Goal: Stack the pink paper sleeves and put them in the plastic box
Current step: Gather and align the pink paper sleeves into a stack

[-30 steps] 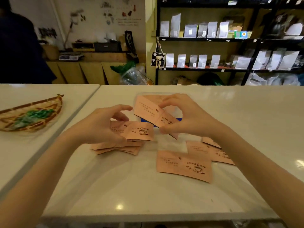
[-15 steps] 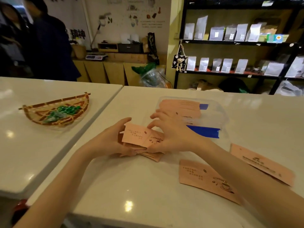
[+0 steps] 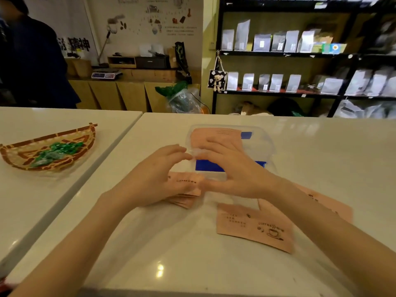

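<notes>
Head view. My left hand (image 3: 154, 176) rests on a small stack of pink paper sleeves (image 3: 186, 189) on the white counter (image 3: 171, 254). The palm covers the left part of the stack; the fingers (image 3: 171, 150) curve forward over it, spread and relaxed rather than clenched. Whether the thumb pinches the stack from below cannot be determined. The top sleeve shows the printed word "COFFEE" just right of my left fingers.

My right hand (image 3: 233, 174) sits just beside the left, fingertips nearly touching. Its thumb lies against the right edge of the stack, and the fingers (image 3: 216, 144) extend forward over the near rim of the clear plastic box (image 3: 265, 144). The hand is loosely open; motion blur prevents confirming any grasp.

The box stands directly beyond my fingers. It contains pink sleeves (image 3: 216, 137), lying flat, and has blue parts on its near and far sides.

Loose sleeves remain on the counter near my right wrist: one printed sleeve (image 3: 252, 228) lies flat just beside the forearm, toward me, and another sleeve (image 3: 327, 204) lies to the right, partly hidden by the forearm.

Well left of my left hand, on the adjoining counter, stands a woven basket (image 3: 12, 155) holding green wrapped items (image 3: 53, 151).
</notes>
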`<act>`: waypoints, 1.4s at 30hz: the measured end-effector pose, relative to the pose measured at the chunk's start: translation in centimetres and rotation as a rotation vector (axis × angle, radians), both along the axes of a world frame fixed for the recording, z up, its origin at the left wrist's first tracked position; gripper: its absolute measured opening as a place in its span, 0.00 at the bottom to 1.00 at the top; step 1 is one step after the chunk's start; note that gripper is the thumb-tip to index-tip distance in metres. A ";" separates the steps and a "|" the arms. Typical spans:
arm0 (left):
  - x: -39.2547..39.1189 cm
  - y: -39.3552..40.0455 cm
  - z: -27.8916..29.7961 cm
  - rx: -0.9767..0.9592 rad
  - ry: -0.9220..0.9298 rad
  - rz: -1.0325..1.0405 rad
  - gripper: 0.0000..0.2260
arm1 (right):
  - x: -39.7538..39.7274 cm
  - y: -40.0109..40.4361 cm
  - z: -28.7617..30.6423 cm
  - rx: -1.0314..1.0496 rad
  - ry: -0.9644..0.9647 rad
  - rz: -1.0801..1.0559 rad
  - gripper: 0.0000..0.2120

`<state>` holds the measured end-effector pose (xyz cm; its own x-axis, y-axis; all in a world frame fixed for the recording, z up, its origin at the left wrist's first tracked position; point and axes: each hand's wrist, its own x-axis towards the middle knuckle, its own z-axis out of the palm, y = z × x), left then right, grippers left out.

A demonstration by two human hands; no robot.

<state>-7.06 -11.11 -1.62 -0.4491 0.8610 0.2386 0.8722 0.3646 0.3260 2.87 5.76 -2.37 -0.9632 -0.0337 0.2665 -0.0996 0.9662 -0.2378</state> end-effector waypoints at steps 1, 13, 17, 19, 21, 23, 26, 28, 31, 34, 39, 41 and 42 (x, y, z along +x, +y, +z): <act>0.8 0.8 0.3 0.026 0.006 -0.053 0.27 | 1.0 0.6 0.3 -0.018 0.031 -0.017 0.28; 7.0 7.6 -2.3 -0.355 0.071 -0.423 0.41 | 12.4 6.9 -0.8 -0.094 -0.203 -0.503 0.29; 7.1 7.4 -3.0 -0.438 0.047 -0.450 0.41 | 14.2 8.9 -2.7 -0.019 -0.246 -0.578 0.36; 7.0 7.4 -3.2 -0.428 0.024 -0.434 0.40 | 14.7 9.6 -3.3 -0.026 -0.261 -0.612 0.38; 6.8 7.4 -3.3 -0.392 0.008 -0.424 0.40 | 15.0 10.0 -3.6 -0.055 -0.267 -0.618 0.36; 6.7 7.5 -3.4 -0.335 0.000 -0.432 0.37 | 15.2 10.2 -3.8 -0.088 -0.251 -0.615 0.34; 6.7 7.5 -3.5 -0.258 -0.024 -0.447 0.33 | 15.1 10.2 -3.7 -0.125 -0.190 -0.613 0.30; 6.7 7.6 -3.3 -0.238 -0.025 -0.466 0.33 | 15.1 10.0 -3.5 -0.147 -0.143 -0.607 0.28; 6.6 7.5 -2.7 -0.187 -0.011 -0.457 0.32 | 14.9 9.3 -2.6 -0.250 -0.090 -0.606 0.27; 6.0 6.8 -1.7 -0.095 -0.028 -0.404 0.33 | 14.1 8.0 -1.2 -0.348 -0.032 -0.590 0.25; 4.3 4.5 0.2 0.047 -0.030 -0.324 0.32 | 11.7 6.2 1.0 -0.365 0.089 -0.488 0.26; 3.2 3.3 0.4 0.070 0.005 -0.272 0.33 | 10.2 5.7 1.6 -0.329 0.121 -0.473 0.26; 2.4 2.6 0.4 0.060 0.035 -0.240 0.33 | 9.4 5.4 1.9 -0.323 0.148 -0.471 0.26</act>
<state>-4.63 -8.50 -1.21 -0.2240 0.9259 0.3043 0.9427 0.1266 0.3087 12.24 11.20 -0.51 -0.8065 0.4942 0.3245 0.2684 0.7951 -0.5439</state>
